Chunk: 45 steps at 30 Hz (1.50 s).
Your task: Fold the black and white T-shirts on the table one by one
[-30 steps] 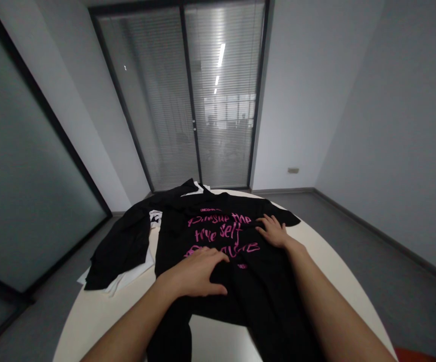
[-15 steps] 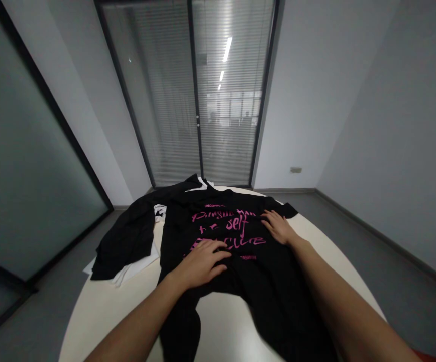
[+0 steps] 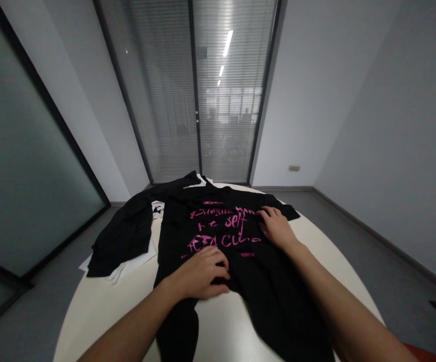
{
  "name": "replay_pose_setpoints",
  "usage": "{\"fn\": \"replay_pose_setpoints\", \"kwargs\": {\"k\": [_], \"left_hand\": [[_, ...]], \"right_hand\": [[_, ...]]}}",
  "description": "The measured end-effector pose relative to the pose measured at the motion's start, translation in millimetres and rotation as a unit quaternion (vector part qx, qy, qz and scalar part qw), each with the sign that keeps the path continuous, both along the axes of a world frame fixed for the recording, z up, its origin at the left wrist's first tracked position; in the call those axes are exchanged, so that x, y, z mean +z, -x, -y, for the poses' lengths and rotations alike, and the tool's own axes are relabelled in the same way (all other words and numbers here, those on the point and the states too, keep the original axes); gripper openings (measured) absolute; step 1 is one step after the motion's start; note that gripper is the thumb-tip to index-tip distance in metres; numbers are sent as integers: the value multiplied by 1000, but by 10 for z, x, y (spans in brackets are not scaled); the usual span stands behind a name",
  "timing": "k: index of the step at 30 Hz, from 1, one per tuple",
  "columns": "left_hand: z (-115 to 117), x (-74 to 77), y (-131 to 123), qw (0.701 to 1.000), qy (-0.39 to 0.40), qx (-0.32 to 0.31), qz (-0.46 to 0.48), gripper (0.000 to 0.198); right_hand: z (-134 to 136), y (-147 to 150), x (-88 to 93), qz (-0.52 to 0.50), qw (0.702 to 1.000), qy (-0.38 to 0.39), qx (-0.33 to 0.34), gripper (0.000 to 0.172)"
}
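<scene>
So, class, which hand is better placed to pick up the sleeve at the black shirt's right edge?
Right hand, likely: it rests on the black shirt right beside that sleeve, while the left hand lies on the shirt's middle, farther off.

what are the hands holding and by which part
Left hand bunches the black fabric t-shirt with pink lettering just below the print; right hand lies beside the print, grip unclear.

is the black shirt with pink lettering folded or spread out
Spread out, not folded: the black shirt lies print-up on the round table, its pink lettering rumpled between the left hand and right hand.
</scene>
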<state>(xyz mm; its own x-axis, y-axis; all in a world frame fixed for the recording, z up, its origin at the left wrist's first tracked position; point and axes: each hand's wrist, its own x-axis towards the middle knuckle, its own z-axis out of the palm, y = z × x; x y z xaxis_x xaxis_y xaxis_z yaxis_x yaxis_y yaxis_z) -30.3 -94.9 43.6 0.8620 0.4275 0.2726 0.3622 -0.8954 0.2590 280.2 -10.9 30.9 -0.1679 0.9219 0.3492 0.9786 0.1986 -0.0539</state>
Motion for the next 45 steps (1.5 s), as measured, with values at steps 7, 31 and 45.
{"fn": "replay_pose_setpoints", "kwargs": {"k": [7,31,45], "left_hand": [[12,-10,-30,999,13,31,39,10],[-13,71,-24,942,145,192,235,7],[143,297,55,945,313,39,88,19]], "right_hand": [[667,456,525,-199,932,150,264,24],[999,716,603,-118,916,220,314,13],[1061,638,685,-234,764,503,331,21]]}}
